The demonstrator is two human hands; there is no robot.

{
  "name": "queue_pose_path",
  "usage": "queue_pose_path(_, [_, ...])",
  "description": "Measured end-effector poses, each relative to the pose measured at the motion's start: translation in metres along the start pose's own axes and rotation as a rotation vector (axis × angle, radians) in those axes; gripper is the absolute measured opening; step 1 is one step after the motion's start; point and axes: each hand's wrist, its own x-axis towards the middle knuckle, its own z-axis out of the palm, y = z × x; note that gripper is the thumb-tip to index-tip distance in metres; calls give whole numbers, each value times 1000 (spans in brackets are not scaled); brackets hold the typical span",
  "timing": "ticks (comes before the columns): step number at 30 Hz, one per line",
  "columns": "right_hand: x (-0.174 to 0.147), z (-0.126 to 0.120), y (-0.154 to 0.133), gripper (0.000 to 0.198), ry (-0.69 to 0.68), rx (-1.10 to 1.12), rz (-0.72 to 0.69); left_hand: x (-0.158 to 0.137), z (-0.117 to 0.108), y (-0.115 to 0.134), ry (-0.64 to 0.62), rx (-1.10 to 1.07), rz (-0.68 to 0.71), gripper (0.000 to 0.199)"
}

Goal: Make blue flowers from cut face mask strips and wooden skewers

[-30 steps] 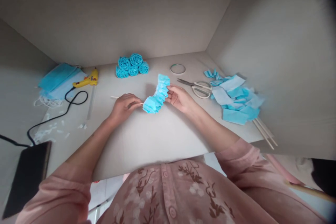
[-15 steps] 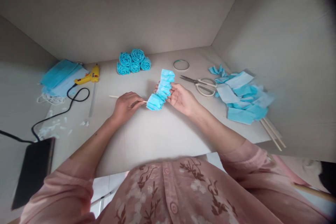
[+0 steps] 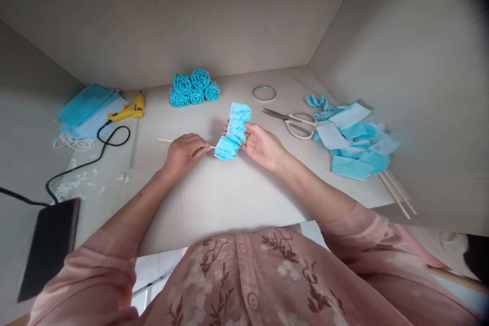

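My left hand [image 3: 186, 154] is closed around a thin wooden stick [image 3: 165, 140], whose far end juts out to the left. At the stick's right tip sits a pleated strip of light blue fabric [image 3: 237, 130], folded zigzag and running up to the right. My right hand [image 3: 263, 145] is closed on this strip from its right side, with some fingers hidden behind it. Beyond the strip, on the tabletop, lie scissors [image 3: 292, 121] with pale handles and a thin ring [image 3: 264, 93].
Several rolled blue fabric roses [image 3: 195, 89] are stacked at the back. Blue face masks [image 3: 89, 107], a yellow glue gun [image 3: 129, 108] with a black cord and a dark phone [image 3: 49, 249] are at left. Cut blue pieces [image 3: 353, 137] and wooden sticks [image 3: 397, 191] lie right.
The upper part of the pleated strip has shifted slightly left with my right hand. My left hand stays nearly in place on the stick.
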Motion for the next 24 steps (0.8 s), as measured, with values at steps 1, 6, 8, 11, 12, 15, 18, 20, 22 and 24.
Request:
queue_pose_path(1, [0, 1, 0, 21, 4, -4, -1, 0, 0, 0, 0, 1, 0, 37])
queue_pose_path(6, [-3, 3, 2, 21, 0, -16, -8, 0, 0, 0, -2, 28, 30, 37])
queue_pose_path(8, [-3, 2, 4, 20, -10, -23, -20, 0, -1, -1, -11, 38, 32, 38])
queue_pose_path(11, [-3, 1, 7, 18, -14, -42, -35, 0, -1, 0, -26, 50, 16, 40])
queue_pose_path(12, [-3, 1, 8, 18, -16, -48, -38, 0, -1, 0, -29, 51, 11, 41])
queue_pose_path(15, [-3, 1, 11, 18, -18, -63, -40, 0, -2, 1, -40, 56, 1, 43])
queue_pose_path(18, [-3, 1, 12, 18, -22, -79, -32, 1, -2, 1, -53, 60, -3, 45])
queue_pose_path(20, [-3, 1, 13, 17, -23, -85, -31, 1, -3, 1, -59, 62, 1, 45])
queue_pose_path(22, [-3, 1, 14, 17, -27, -87, -35, 1, -3, 1, -60, 63, 7, 45])
queue_pose_path(24, [-3, 1, 15, 17, -35, -88, -38, 0, -3, 1, -63, 64, 7, 45])
